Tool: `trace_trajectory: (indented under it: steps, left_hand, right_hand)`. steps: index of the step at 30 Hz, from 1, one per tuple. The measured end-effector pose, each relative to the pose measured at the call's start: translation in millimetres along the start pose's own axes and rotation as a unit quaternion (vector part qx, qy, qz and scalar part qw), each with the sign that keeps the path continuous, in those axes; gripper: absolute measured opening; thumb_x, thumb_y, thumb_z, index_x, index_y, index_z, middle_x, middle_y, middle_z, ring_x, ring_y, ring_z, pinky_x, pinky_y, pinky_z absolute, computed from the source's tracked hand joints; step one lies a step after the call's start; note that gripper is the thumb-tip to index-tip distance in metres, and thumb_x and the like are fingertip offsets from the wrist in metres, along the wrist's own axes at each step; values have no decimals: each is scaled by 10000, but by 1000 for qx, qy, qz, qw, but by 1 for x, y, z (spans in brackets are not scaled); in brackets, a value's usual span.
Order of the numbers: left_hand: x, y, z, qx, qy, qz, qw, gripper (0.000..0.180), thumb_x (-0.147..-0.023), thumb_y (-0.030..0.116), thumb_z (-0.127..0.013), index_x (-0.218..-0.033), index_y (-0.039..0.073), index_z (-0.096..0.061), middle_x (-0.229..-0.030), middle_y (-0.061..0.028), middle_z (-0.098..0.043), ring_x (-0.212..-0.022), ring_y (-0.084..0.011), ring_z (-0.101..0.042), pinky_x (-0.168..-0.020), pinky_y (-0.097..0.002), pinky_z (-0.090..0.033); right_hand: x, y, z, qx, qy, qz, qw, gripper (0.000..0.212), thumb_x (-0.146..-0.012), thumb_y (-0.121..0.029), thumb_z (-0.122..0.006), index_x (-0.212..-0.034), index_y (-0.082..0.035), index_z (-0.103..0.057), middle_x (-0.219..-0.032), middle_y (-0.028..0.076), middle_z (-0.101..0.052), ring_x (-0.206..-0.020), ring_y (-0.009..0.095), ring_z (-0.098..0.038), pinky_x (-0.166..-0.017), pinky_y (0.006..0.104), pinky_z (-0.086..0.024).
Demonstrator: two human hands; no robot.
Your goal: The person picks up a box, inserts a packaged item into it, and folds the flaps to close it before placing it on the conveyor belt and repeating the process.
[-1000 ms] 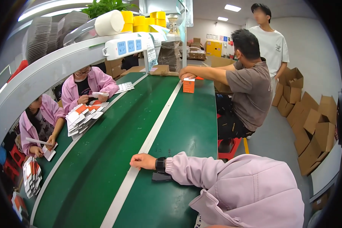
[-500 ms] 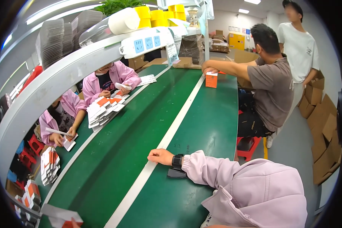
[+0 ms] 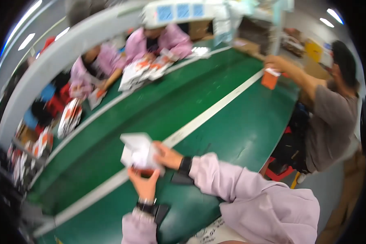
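Your left hand (image 3: 144,185) comes up from the lower edge, palm raised, fingers curled under a white folded carton (image 3: 139,152). Your right hand (image 3: 168,156) reaches in from the right in a pale pink sleeve (image 3: 232,189) and presses against the carton's right side. Both hands have hold of it, each partly closed around it, thumbs and fingertips on the card. The carton sits above the green conveyor belt (image 3: 240,130), just left of the belt's white stripe (image 3: 215,112). You cannot tell whether it rests on the belt or is lifted clear; motion blur smears its edges. A patch of orange-red shows at its lower edge between your hands, too blurred to say what it is.

Each wrist carries a dark watch band. A dark flat object (image 3: 181,179) lies on the belt under your right wrist, half covered by the sleeve; another dark piece by your left wrist is cut off the same way.

Across the belt, two workers in pink tops (image 3: 166,40) sit with stacks of white and orange cartons (image 3: 140,71) before them, all soft and hard to read. On your right, a person in a grey shirt (image 3: 329,122) stretches an arm over the belt, hand on an orange box (image 3: 269,79). The grey overhead rail (image 3: 61,57) curves across the top left. The left rim holds red and white clutter too blurred to name.
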State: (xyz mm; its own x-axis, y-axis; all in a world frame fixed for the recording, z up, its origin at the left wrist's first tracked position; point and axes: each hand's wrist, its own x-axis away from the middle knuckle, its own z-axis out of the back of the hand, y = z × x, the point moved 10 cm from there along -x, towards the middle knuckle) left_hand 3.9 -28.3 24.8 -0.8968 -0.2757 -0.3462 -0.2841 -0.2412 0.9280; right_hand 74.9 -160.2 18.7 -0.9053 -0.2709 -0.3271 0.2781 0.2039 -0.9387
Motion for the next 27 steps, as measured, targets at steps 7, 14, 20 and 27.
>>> trace_trajectory:
  steps: [7,14,20,27]
  left_hand:
    - [-6,-25,10,125,94,74,985,324,-870,204,-383,-1116,-7,-372,-1018,-92,-451,-930,-173,-446,-845,-314,-350]
    - [-25,3,-31,372,-35,68,925,287,-797,78,-440,-1073,3,-418,-1053,-80,-464,-964,-171,-457,-844,-302,-370]
    - [-22,10,-46,317,-81,85,941,293,-757,26,-468,-1048,5,-439,-1026,-80,-493,-952,-174,-477,-846,-298,-376]
    - [-29,3,-29,289,-139,-12,947,248,-739,-3,-463,-986,10,-490,-1030,-89,-489,-943,-170,-477,-838,-298,-375]
  right_hand:
    - [-14,6,9,-227,-73,-86,967,428,-817,-276,-541,-1120,4,-429,-1008,53,-530,-933,110,-483,-804,239,-389]
    - [-2,-5,7,-158,-122,-107,974,432,-781,-210,-582,-1119,11,-430,-1001,70,-529,-924,119,-489,-808,252,-389]
    - [1,-21,11,-140,-135,-80,978,432,-734,-103,-603,-1123,-12,-438,-1022,58,-520,-948,122,-481,-823,264,-384]
    - [10,-76,3,131,-200,181,954,326,-681,-88,-633,-994,-60,-547,-1069,87,-511,-952,187,-501,-824,287,-388]
